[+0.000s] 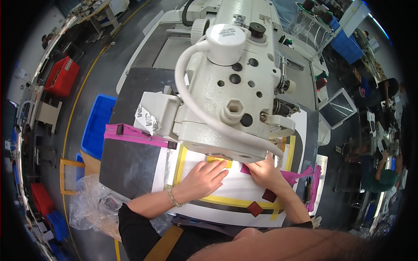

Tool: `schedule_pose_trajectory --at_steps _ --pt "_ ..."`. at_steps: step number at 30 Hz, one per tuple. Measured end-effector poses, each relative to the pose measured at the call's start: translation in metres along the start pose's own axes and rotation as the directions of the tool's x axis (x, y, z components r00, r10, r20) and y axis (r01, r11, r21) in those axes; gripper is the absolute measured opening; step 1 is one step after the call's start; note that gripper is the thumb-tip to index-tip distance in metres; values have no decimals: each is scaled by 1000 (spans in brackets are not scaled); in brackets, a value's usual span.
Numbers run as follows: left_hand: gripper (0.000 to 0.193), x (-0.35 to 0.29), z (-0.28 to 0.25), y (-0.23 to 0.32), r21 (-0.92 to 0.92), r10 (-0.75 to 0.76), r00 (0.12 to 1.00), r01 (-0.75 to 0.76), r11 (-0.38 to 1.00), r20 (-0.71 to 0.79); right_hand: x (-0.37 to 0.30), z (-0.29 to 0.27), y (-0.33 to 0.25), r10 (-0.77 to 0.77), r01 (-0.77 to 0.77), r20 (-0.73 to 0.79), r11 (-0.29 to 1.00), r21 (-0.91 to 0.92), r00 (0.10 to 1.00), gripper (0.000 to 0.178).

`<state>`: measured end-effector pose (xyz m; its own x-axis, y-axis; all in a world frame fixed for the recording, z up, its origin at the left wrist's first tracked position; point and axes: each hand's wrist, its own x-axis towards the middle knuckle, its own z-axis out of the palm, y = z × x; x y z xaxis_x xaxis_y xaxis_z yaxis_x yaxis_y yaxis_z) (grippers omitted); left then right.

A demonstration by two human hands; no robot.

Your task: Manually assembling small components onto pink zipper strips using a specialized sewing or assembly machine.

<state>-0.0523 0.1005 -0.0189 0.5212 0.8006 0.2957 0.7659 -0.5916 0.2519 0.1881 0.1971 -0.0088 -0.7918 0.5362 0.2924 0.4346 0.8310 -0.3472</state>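
Note:
My left hand (204, 179) lies flat on a white sheet (230, 189) framed with yellow tape. Its fingers are stretched out, with the tips at a small yellow piece (220, 162) under the head of a large white sewing machine (230, 87). Just right of it, my right hand (264, 173) is closed on a pink strip that looks like a zipper (245, 169); the machine head partly hides its fingers. More pink strip (296, 175) comes out to the right of that wrist. Two dark red squares (255, 209) lie near my right forearm.
Another pink zipper strip (139, 135) lies on the dark machine table (126, 167) at the left, and more pink strips (314, 187) hang at the right edge. A blue bin (96, 126) and clear plastic bags (93, 204) stand left. A screen (338, 108) is at right.

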Motion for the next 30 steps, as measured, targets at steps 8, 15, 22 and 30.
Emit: schedule_pose_trajectory --at_steps 8,15,22,30 --pt "42 -3 0 -3 -60 23 1000 -22 998 10 -1 8 2 49 -50 65 998 24 997 32" --pt "36 -1 1 -3 -75 30 999 -31 997 -16 1 8 -1 115 -121 74 989 85 991 35" --pt "32 -1 0 -3 -81 55 998 -58 995 -34 -8 14 1 224 -245 114 943 227 968 39" --pt "31 -1 4 -2 -98 106 990 -116 988 -94 -10 26 -4 185 -183 -33 981 61 982 47"
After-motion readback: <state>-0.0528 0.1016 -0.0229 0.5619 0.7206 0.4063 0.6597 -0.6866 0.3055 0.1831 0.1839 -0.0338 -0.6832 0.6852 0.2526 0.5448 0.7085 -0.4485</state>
